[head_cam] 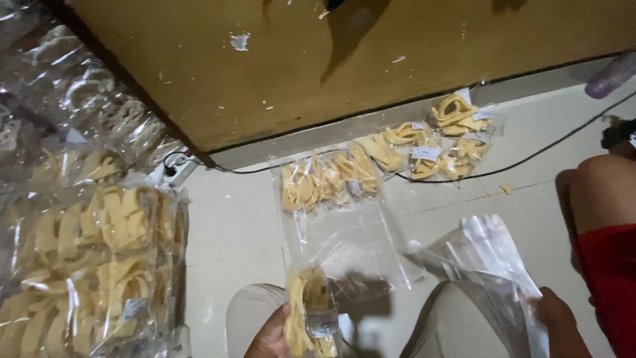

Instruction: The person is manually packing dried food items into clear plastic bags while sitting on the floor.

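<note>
My left hand (pixel 270 335) has its fingers closed round 1 clear packet of pale yellow crackers (pixel 310 311) at bottom centre; my right hand (pixel 553 311) pinches 1 stack of empty clear bags (pixel 487 262).

Single head-worn view, looking steeply down and forward at floor (pixel 225 232). Facing wooden wall base (pixel 331 79). Sitting close; own knees and hands cropping at bottom edge. No second view.

I'm seeing sealed cracker packets (pixel 424 142) lying in a row along the brown wall (pixel 344 59), a black cable (pixel 530 156) trailing across the floor (pixel 232 225), and a big stacked bundle (pixel 99 265) sitting left.
</note>
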